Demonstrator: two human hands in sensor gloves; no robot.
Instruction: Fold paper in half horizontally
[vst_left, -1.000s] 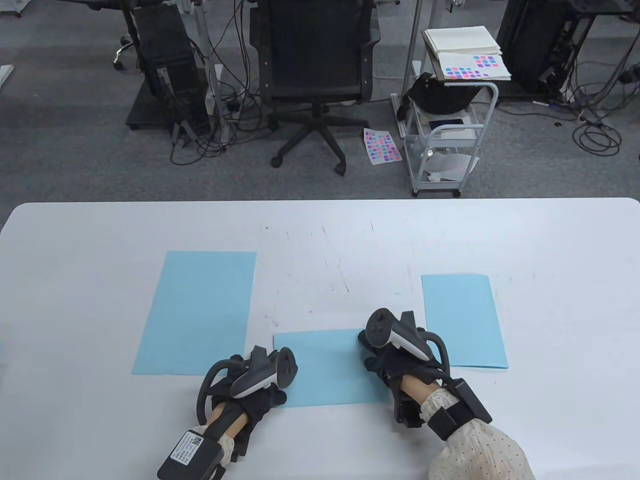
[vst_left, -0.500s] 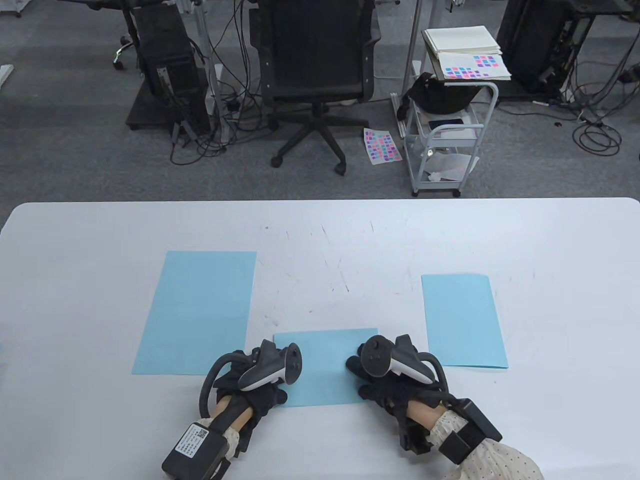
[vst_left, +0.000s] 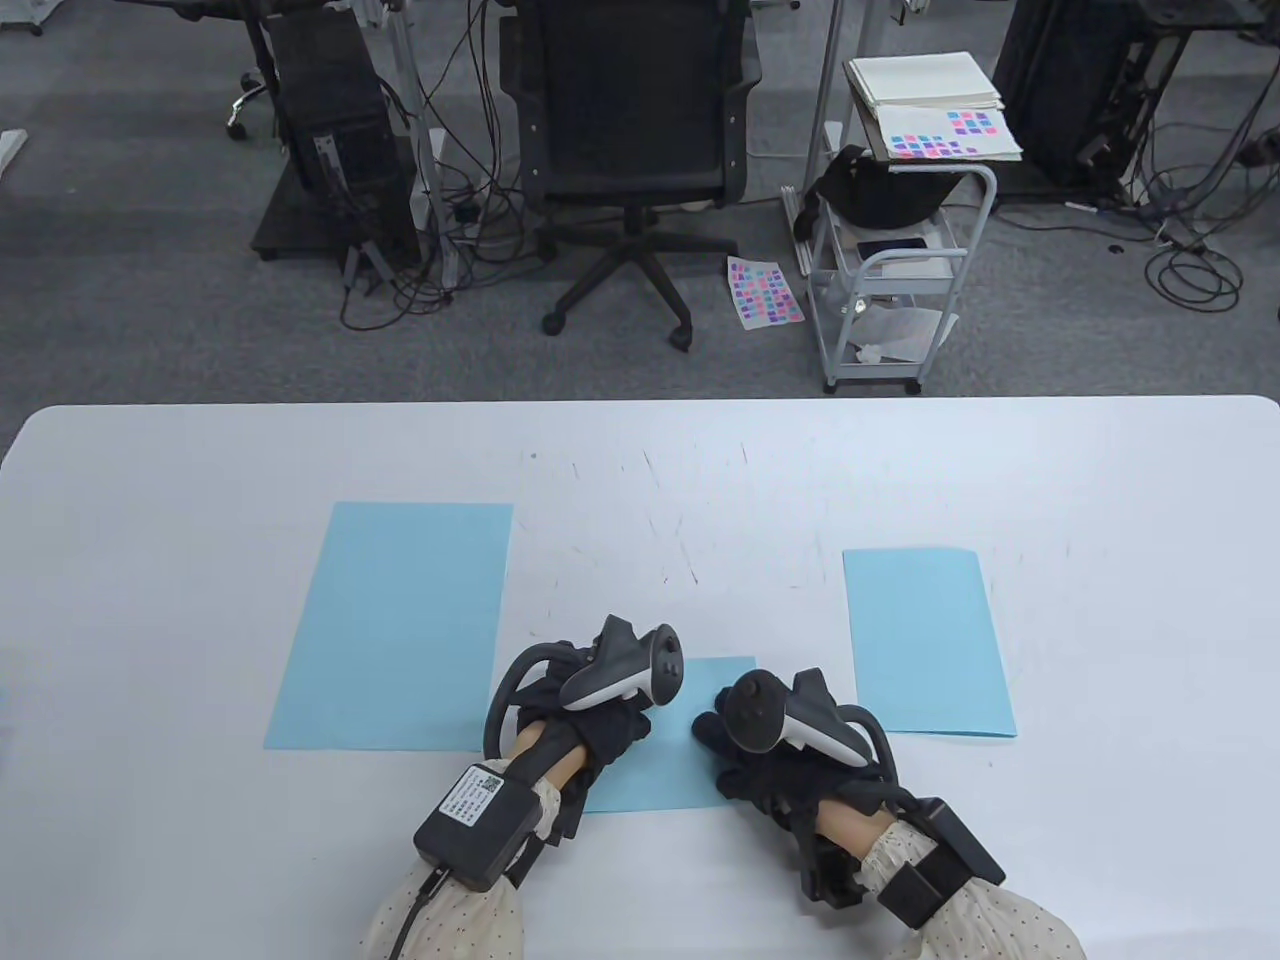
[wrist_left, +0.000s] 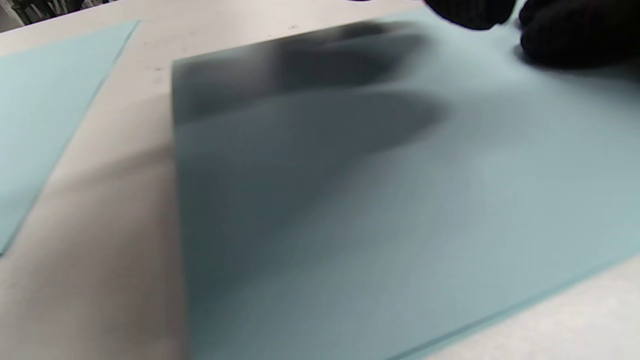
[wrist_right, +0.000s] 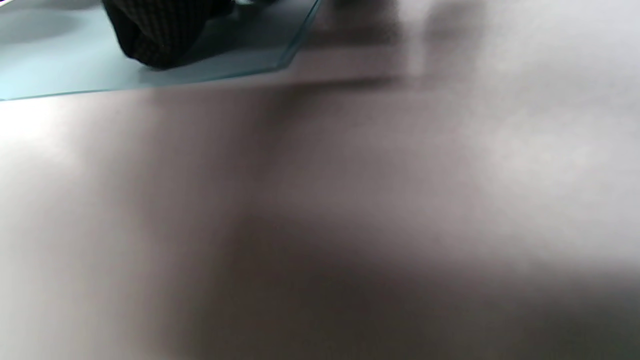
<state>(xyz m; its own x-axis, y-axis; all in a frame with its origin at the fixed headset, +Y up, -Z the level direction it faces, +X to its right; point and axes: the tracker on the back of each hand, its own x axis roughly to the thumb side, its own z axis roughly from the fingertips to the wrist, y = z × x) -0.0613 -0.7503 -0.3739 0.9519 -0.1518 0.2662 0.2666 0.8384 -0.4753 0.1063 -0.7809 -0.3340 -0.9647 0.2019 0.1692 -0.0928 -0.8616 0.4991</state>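
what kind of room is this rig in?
Probably an office turned lab or data-collection room: grey carpet, a black office chair, computer towers with loose cables on the floor, and a small wheeled cart stacked with paper. The work goes on at a plain white table in front.

No text can be read. A white label (vst_left: 473, 799) with a QR code is seen on the black box strapped behind the left hand (vst_left: 600, 712); its print is too small.
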